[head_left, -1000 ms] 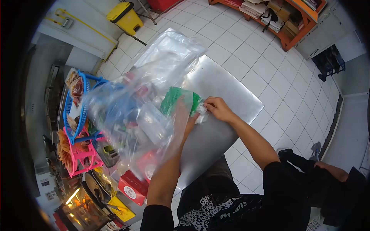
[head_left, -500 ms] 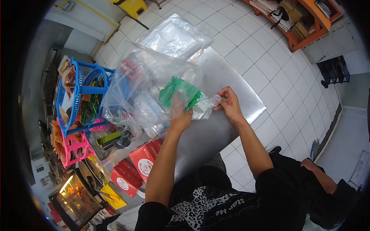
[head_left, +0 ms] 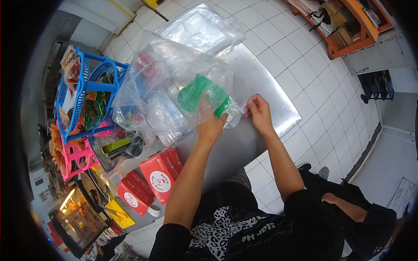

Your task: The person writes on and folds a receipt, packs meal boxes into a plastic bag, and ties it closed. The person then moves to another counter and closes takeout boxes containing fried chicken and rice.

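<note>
A clear plastic packet with a green printed panel [head_left: 198,93] is held between my hands over the metal table. My left hand [head_left: 212,126] grips its lower edge, with the fingers partly behind the clear film of a large plastic bag [head_left: 150,48]. My right hand [head_left: 260,115] pinches the crumpled clear end of the packet at its right side. The large bag lies spread to the left, with a red thing and several clear plastic pieces showing through it. A stack of clear plastic bags [head_left: 202,30] lies at the table's far end.
Blue basket rack [head_left: 89,95] and pink basket [head_left: 78,158] with packets stand at the left. Red boxes [head_left: 159,176] sit near my left forearm. The metal table [head_left: 261,74] ends at right above a tiled floor [head_left: 313,82]. Another person's arm [head_left: 348,209] is at lower right.
My left hand has shifted slightly right along the packet, closer to my right hand. My right hand has moved a little up and stays at the packet's end. The view has tilted slightly.
</note>
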Demonstrator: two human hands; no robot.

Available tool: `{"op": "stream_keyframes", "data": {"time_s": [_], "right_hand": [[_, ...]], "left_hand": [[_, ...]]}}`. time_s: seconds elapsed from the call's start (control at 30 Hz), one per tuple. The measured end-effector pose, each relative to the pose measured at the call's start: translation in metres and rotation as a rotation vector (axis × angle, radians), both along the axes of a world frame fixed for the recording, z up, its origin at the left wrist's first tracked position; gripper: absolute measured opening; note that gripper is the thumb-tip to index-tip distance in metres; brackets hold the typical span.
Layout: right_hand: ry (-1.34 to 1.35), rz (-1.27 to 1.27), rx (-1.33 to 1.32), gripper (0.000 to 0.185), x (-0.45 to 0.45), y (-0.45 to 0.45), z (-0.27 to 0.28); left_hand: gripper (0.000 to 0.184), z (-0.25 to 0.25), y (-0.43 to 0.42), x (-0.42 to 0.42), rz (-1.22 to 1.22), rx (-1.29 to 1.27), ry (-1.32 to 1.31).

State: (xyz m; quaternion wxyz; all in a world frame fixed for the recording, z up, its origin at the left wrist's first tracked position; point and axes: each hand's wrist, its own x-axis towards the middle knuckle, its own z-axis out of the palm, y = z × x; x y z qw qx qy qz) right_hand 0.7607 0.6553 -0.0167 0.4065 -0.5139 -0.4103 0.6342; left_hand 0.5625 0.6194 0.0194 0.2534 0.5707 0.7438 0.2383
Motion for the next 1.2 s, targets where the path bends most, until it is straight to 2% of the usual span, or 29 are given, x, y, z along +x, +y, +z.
{"op": "stream_keyframes", "data": {"time_s": [0.1,0.2,0.3,0.43,0.5,0.6,0.7,0.8,0.9,1.0,1.2], "right_hand": [[0.04,-0.137,0.064,0.01,-0.002,-0.002,0.021],[-0.086,0.025,0.344,0.004,0.002,0.001,0.006],[-0.447,0.094,0.403,0.003,0.001,-0.004,0.031],[-0.585,0.125,0.427,0.006,-0.006,-0.009,0.028],[-0.509,0.115,0.318,0.005,-0.005,-0.005,0.019],[-0.207,0.005,0.149,0.005,-0.002,-0.005,0.017],[-0.109,0.039,0.244,0.017,-0.001,-0.006,0.006],[-0.129,0.12,0.339,0.01,0.003,-0.003,-0.007],[-0.114,0.126,0.159,0.014,0.005,-0.003,-0.001],[-0.047,0.035,0.185,0.013,0.0,-0.007,0.013],[-0.002,0.126,0.048,0.023,0.006,-0.004,0.012]], "left_hand": [[0.097,0.006,0.001,-0.002,0.07,-0.067,-0.134],[0.095,0.0,0.002,-0.004,0.034,-0.056,-0.074],[0.093,0.007,0.004,-0.001,0.048,-0.035,-0.121],[0.095,-0.006,0.002,-0.001,0.033,-0.028,-0.057],[0.096,0.0,0.003,0.0,0.05,0.014,-0.061],[0.097,0.016,0.007,-0.006,0.051,-0.089,-0.226],[0.096,0.012,0.01,-0.016,-0.009,-0.132,-0.314],[0.091,0.017,0.009,-0.021,-0.06,-0.154,-0.291],[0.084,0.017,0.01,-0.027,-0.074,-0.183,-0.249],[0.078,0.019,0.009,-0.025,-0.022,-0.181,-0.249],[0.071,0.014,0.008,-0.024,0.034,-0.126,-0.367]]}}
